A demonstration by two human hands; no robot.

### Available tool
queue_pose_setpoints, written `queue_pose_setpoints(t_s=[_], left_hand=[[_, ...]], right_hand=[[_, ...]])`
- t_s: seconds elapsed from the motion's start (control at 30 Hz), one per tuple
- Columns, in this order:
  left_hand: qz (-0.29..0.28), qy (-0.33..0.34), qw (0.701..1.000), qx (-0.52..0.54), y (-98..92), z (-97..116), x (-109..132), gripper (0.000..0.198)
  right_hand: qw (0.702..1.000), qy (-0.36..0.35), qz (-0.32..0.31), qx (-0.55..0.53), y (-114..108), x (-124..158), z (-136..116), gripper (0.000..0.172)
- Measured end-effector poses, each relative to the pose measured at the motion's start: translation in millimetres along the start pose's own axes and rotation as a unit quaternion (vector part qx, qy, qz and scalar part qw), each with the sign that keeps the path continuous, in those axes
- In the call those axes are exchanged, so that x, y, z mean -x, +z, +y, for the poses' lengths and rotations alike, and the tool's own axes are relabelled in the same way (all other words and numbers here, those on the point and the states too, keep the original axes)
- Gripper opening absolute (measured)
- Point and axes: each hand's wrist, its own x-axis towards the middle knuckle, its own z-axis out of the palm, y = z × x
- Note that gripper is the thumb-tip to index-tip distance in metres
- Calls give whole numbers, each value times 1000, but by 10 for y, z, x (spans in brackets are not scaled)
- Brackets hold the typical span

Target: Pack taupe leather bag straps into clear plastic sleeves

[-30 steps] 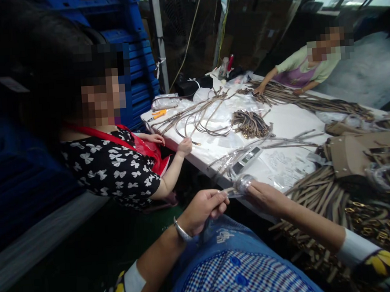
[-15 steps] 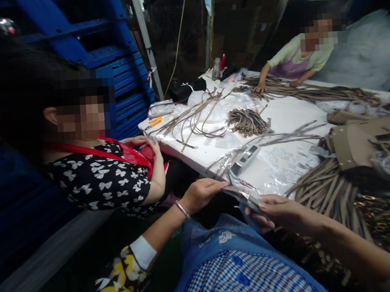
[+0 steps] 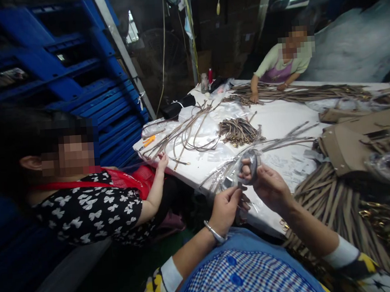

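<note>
My left hand (image 3: pixel 225 208) and my right hand (image 3: pixel 266 185) are raised together at the near edge of the white table (image 3: pixel 279 119). Both hands are closed on a clear plastic bag (image 3: pixel 236 174) holding a coiled strap. The right hand's thumb and fingers pinch the coil at the top, and the left hand pinches the bag's lower end. A silver bangle (image 3: pixel 214 232) sits on my left wrist. Below lies my blue checked apron (image 3: pixel 245 270).
A person in a black bow-print top (image 3: pixel 89 209) sits at the left, a hand on the table edge. Another person (image 3: pixel 282 63) works at the far end. Tan straps (image 3: pixel 240 130), long strap bundles (image 3: pixel 337 199), tan leather pieces (image 3: pixel 353 140) and orange cutters (image 3: pixel 148 141) lie about. Blue pallets (image 3: pixel 78 74) stand behind.
My hands came up from my lap and closer together, now holding the bagged coil higher over the table edge. The view swung left and up. The neighbour's hand moved back to the table edge.
</note>
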Motion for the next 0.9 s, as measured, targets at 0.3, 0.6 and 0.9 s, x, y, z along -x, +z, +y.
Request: queue_pose_setpoints(t_s=[0.3, 0.6, 0.9], left_hand=[[-67, -170, 982, 53, 296, 342, -424, 35], [-48, -159, 984, -61, 439, 83, -783, 28], [93, 167, 814, -549, 417, -244, -865, 27]], right_hand=[[996, 41, -9, 75, -501, -165, 182, 41], [998, 53, 2, 24, -894, -386, 339, 41], [981, 99, 84, -145, -839, -327, 569, 38]])
